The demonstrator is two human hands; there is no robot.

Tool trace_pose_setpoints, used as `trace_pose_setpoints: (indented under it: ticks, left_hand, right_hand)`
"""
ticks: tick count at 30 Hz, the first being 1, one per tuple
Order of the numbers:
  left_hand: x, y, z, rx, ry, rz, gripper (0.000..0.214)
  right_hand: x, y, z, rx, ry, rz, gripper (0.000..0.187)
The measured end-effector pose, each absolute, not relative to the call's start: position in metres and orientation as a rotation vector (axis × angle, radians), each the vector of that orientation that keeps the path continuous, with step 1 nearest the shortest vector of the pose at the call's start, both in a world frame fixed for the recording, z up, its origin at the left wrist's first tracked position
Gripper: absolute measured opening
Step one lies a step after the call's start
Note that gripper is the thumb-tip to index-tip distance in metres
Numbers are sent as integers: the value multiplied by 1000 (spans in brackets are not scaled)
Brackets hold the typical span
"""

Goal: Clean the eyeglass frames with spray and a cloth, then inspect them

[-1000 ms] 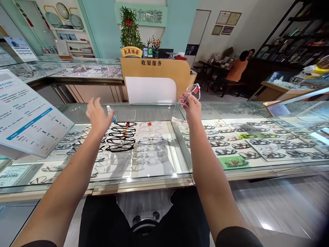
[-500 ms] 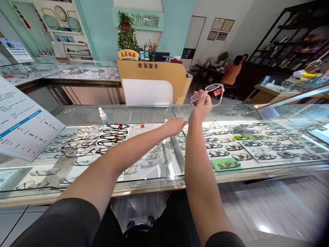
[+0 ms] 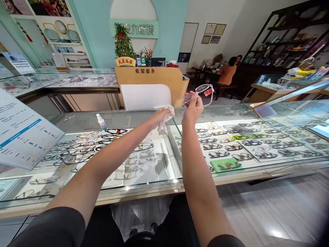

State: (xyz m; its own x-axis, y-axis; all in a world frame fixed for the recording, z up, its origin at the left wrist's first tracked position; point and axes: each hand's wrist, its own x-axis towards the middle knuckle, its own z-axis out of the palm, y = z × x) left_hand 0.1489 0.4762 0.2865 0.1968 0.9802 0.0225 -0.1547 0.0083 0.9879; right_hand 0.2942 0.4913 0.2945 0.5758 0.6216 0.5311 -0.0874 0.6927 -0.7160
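The left hand (image 3: 158,118), near the middle of the frame, is closed around a pale cloth (image 3: 169,114), one corner hanging below the fingers. Just right of it, with a narrow gap in the picture, the right hand (image 3: 194,105) pinches clear glasses (image 3: 202,88) between thumb and fingers. So the glasses lie to the right of the left hand and a little higher in the frame, held up above the back edge of the counter (image 3: 164,161). Their long axis slants from lower left to upper right: the left lens is the end nearer the cloth, while the other lens, with its red tag (image 3: 208,92), points away from it. How far apart cloth and glasses are in depth, I cannot tell.

As for what is lost: the card (image 3: 29,132) runs off the left edge. The left forearm covers part of the rows of frames in the case. The cloth wraps some left fingertips, so their exact grip is unclear. The right fingers hide part of the left lens and the bridge. One temple curves down at the right; the other is hard to trace, and any writing on the tag is too small to read.
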Motion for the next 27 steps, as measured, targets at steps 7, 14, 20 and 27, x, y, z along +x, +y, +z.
trace_pose_setpoints:
  ticks: [7,14,20,27]
  left_hand:
    - [23,398,317,1114,988,1280,53]
    - [-44,343,295,1120,1099,1380,69]
    - [-47,334,282,1137,928,1434,60]
    - [-37,331,276,1214,832,1329,68]
  right_hand:
    - [260,474,299,-634,-951,665,49]
    - [190,409,307,-477,-1236,1128,41]
    - [157,372,298,-497,-1394,1249,37]
    - [148,375,283,-520,-1382,1391,38]
